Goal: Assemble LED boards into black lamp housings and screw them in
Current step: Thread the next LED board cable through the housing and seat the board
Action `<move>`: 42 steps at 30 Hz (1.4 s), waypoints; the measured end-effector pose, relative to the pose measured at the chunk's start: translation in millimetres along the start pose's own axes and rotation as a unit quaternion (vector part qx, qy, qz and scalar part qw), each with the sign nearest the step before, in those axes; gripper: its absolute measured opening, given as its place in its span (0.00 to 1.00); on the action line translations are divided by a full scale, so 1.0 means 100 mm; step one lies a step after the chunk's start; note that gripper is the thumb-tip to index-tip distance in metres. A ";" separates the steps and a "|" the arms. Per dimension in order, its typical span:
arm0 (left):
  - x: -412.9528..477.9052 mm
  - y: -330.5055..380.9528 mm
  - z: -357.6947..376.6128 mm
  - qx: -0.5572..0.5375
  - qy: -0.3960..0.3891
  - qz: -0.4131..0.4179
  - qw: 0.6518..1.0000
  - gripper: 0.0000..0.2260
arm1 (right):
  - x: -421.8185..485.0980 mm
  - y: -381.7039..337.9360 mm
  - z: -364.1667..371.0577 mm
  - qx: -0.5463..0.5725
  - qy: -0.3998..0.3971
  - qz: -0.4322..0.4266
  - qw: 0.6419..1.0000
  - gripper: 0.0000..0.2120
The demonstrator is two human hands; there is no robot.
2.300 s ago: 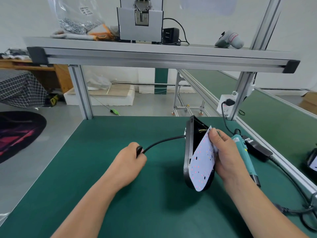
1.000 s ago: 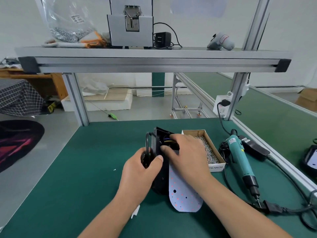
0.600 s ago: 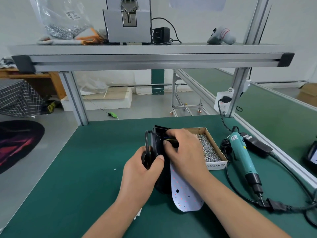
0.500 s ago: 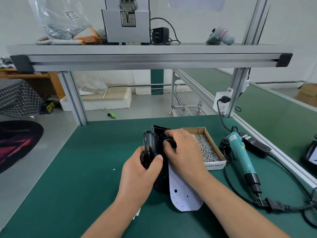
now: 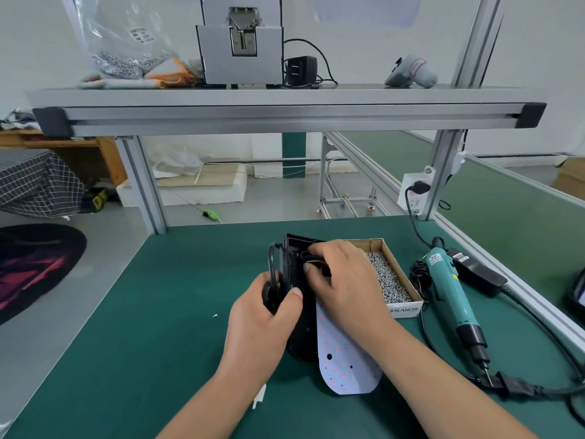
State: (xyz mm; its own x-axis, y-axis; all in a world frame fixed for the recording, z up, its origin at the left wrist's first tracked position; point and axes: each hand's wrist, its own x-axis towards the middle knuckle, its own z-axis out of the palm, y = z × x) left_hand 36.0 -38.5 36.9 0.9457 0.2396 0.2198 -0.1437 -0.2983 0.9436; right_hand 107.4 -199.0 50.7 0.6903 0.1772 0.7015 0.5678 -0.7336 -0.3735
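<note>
The black lamp housing [image 5: 299,340] stands on its edge in the middle of the green bench mat [image 5: 158,312], open side facing right, held between both hands. Over the bench runs an aluminium shelf [image 5: 285,112]. It carries a grey metal machine [image 5: 242,42], a clear bag of screws [image 5: 126,42] to the left of the machine and a black plug adapter [image 5: 300,69] to its right.

Down on the mat, the left hand [image 5: 262,324] grips the housing from behind. The thumb is hooked over the housing's near edge, and the fingers wrap the back, where they also clamp a looped black cable [image 5: 272,261] against it. The right hand [image 5: 345,286] reaches into the top of the housing, its fingers bent and closed on the coloured wires [image 5: 308,259] there. Under that wrist the white LED board [image 5: 345,365] hangs out of the housing and lies tilted on the mat. Its rounded end points toward the person, and red dots are scattered across its face.

To the right, a teal electric screwdriver [image 5: 449,289] lies on the mat, tip toward the near edge, with its black power brick [image 5: 481,274] just beyond it. Between the screwdriver and the right hand sits an open cardboard box [image 5: 405,308] full of small silver screws, close behind the hand. A small white scrap [image 5: 259,396] lies by the left forearm.
</note>
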 end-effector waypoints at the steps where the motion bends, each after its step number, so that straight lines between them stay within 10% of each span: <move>1: 0.00 0.00 -0.01 0.002 0.000 -0.002 1.000 0.12 | 0.00 0.00 0.00 -0.005 0.005 -0.009 1.000 0.10; 42: 0.01 0.04 -0.05 -0.075 -0.032 0.016 0.997 0.16 | 0.05 -0.05 -0.15 0.154 -0.071 0.072 0.983 0.11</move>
State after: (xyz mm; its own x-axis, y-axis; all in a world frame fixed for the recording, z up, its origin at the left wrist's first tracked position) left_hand 34.5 -34.7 42.1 0.9560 0.1707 0.2388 -0.2118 -0.1619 0.9638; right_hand 101.1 -204.5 65.4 0.8161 0.1920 0.5451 0.5539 -0.5288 -0.6430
